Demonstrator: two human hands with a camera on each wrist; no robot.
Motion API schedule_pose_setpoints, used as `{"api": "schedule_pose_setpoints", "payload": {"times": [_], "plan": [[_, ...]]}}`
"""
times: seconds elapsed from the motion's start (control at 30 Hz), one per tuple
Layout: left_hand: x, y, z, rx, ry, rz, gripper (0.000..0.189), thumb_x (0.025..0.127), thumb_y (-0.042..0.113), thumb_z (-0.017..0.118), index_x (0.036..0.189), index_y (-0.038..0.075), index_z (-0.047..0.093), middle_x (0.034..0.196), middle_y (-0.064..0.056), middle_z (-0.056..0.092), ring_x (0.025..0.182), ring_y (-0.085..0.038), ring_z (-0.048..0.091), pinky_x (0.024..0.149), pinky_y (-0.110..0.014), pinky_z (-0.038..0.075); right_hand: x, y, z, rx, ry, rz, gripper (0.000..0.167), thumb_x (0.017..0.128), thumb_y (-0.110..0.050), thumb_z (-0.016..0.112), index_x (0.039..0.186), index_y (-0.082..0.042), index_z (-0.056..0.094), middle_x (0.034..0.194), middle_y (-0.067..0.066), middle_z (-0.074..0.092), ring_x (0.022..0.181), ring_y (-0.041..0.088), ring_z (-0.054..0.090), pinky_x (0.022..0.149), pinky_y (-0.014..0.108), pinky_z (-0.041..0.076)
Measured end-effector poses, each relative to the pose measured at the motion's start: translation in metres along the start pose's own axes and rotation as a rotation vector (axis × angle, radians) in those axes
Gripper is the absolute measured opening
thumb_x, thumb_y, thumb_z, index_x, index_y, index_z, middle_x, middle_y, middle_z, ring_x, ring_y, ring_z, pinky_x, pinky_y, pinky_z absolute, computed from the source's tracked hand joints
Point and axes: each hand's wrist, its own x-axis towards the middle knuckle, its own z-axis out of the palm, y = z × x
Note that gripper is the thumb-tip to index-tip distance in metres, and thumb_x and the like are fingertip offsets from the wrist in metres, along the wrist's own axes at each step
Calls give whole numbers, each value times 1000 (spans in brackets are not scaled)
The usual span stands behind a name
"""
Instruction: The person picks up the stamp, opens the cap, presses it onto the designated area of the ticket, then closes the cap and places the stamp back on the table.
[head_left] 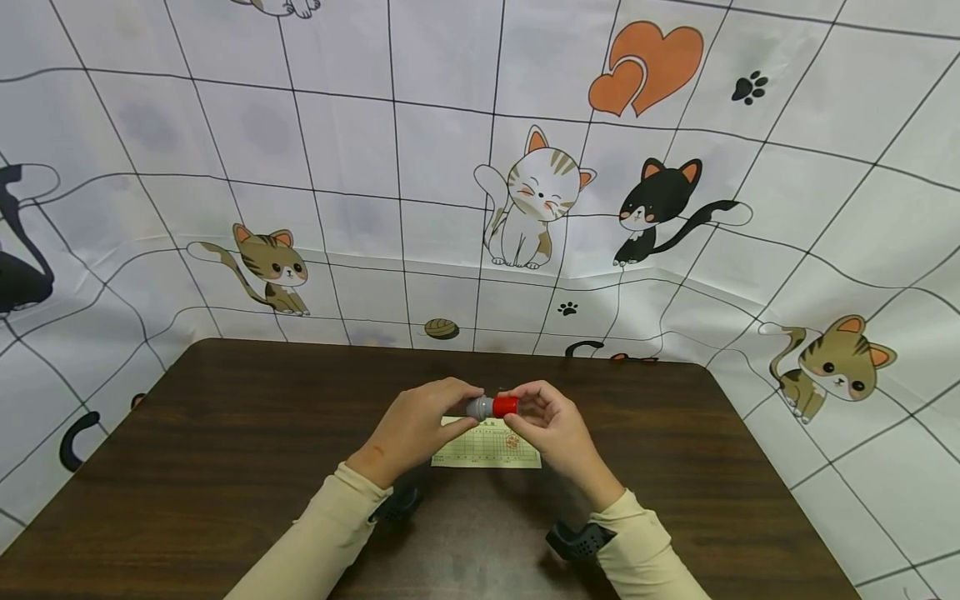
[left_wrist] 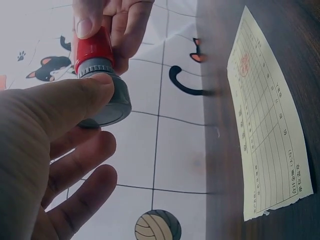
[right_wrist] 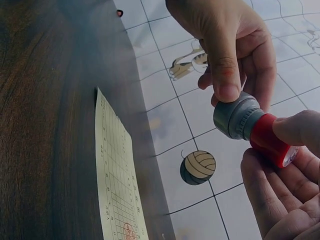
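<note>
A small hand stamp with a red body (head_left: 506, 406) and a grey cap (head_left: 477, 408) is held level above the table, between both hands. My left hand (head_left: 414, 427) pinches the grey cap between thumb and fingers. From the other side, my right hand (head_left: 561, 432) grips the red body, as the right wrist view also shows. The grey and red parts are joined at a ribbed collar (right_wrist: 248, 123). Below the hands, a pale yellow printed form (head_left: 468, 452) lies on the table, bearing a round red stamp mark (left_wrist: 244, 65).
The dark brown wooden table (head_left: 262, 467) stretches out on all sides of the form. Behind it hangs a white sheet (head_left: 442, 150) with a black grid and cartoon cats. A black wrist camera (head_left: 579, 540) sits under the right wrist.
</note>
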Motion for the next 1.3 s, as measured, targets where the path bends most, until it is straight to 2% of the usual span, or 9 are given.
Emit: {"api": "schedule_pose_setpoints", "payload": {"times": [0.3, 0.57, 0.73, 0.9, 1.03, 1.17, 1.3], "plan": [[-1, 0, 0, -3, -5, 10, 43, 89, 22, 84, 128, 10, 71, 119, 1, 73, 99, -10, 72, 89, -32, 60, 1, 1, 0, 6, -1, 10, 29, 93, 1, 74, 120, 2, 63, 119, 22, 71, 103, 18, 69, 90, 24, 58], [-1, -2, 3, -2, -4, 16, 43, 89, 23, 84, 128, 11, 71, 118, 1, 72, 99, -11, 72, 89, -32, 60, 1, 4, -1, 4, 13, -1, 29, 93, 2, 74, 119, 4, 63, 124, 23, 71, 101, 19, 70, 90, 23, 58], [-1, -2, 3, 4, -8, 6, 42, 90, 25, 83, 128, 11, 71, 118, 1, 72, 100, -11, 71, 88, -33, 60, 1, 6, 0, 12, 17, 6, 29, 93, 1, 74, 119, 3, 63, 124, 23, 70, 102, 21, 70, 89, 24, 58], [-1, -4, 4, -5, -11, -3, 42, 90, 26, 83, 129, 12, 71, 120, 1, 72, 104, -13, 71, 89, -34, 60, 2, 8, -1, 28, 18, 7, 28, 93, 2, 74, 119, 5, 63, 125, 24, 70, 100, 16, 70, 88, 24, 58], [-2, -6, 5, -12, -6, -5, 42, 91, 27, 82, 129, 13, 71, 121, 2, 71, 104, -13, 71, 88, -34, 60, 2, 8, -2, 38, 26, 15, 28, 93, 2, 74, 119, 6, 63, 122, 25, 70, 98, 13, 69, 87, 23, 58], [-3, -8, 5, -23, 5, -25, 43, 89, 26, 84, 128, 14, 71, 119, 2, 71, 98, -12, 72, 85, -33, 61, 4, 9, -4, 26, 49, 25, 28, 93, 1, 75, 118, 6, 64, 116, 26, 71, 97, 14, 69, 87, 22, 58], [-3, -10, 5, -34, -1, -48, 42, 89, 26, 84, 128, 13, 71, 120, 1, 70, 97, -17, 73, 84, -35, 62, 5, 14, -7, 7, 73, 35, 28, 92, 1, 75, 118, 6, 65, 113, 27, 71, 97, 14, 69, 85, 21, 58]]}}
